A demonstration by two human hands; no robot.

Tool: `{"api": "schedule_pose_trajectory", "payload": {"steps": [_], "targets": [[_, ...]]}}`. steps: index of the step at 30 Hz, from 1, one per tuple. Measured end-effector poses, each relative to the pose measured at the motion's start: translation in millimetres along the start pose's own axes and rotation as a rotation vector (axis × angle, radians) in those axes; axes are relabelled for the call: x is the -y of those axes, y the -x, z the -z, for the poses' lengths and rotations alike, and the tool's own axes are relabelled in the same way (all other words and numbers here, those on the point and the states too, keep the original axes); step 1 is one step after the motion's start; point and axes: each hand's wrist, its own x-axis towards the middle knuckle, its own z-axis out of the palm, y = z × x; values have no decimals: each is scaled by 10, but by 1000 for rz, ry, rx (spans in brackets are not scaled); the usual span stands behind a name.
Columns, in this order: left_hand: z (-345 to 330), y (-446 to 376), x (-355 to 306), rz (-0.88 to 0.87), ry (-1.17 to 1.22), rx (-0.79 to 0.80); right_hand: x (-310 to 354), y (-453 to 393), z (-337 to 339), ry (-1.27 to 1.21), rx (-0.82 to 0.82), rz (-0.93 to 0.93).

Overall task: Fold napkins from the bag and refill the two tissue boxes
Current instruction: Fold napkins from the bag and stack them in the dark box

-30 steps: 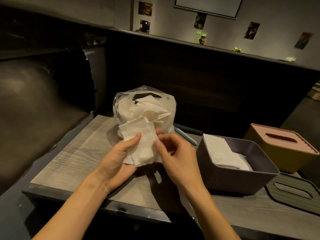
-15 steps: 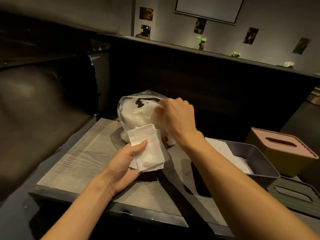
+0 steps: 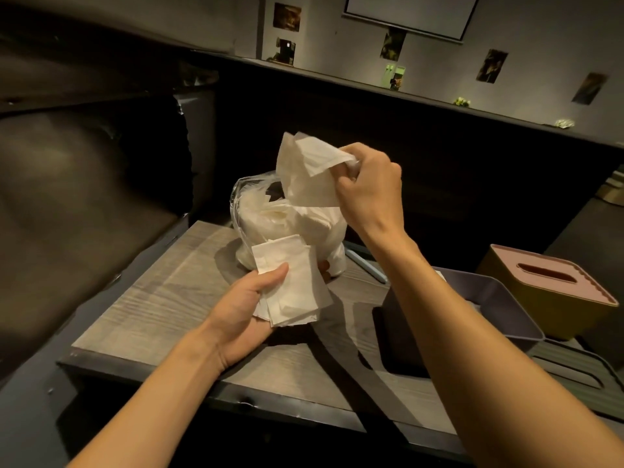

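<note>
A clear plastic bag [image 3: 266,217] full of white napkins stands at the far side of the wooden table [image 3: 162,298]. My right hand [image 3: 369,187] pinches a loose, unfolded napkin [image 3: 307,167] lifted above the bag's mouth. My left hand [image 3: 246,309] holds a small stack of folded napkins [image 3: 290,285] in front of the bag, thumb on top. The open purple tissue box [image 3: 499,309] sits to the right, mostly hidden behind my right forearm. Beyond it stands the yellow tissue box with a pink slotted lid [image 3: 547,282].
A dark green slotted lid [image 3: 574,363] lies on the table by the purple box. A pale blue pen-like stick [image 3: 366,265] lies behind the bag. A dark padded seat [image 3: 67,197] runs along the left, and a dark partition rises behind the table.
My right hand left the folded stack, reached into the bag and has now pulled one napkin up out of it. My left hand kept holding the stack.
</note>
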Motion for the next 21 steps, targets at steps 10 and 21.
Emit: {"api": "schedule_pose_trajectory", "payload": {"steps": [10, 21], "targets": [[-32, -6, 21, -63, 36, -9, -61, 1076, 63, -847, 181, -617], [-77, 34, 70, -79, 15, 97, -243, 1498, -164, -635, 39, -633]]}}
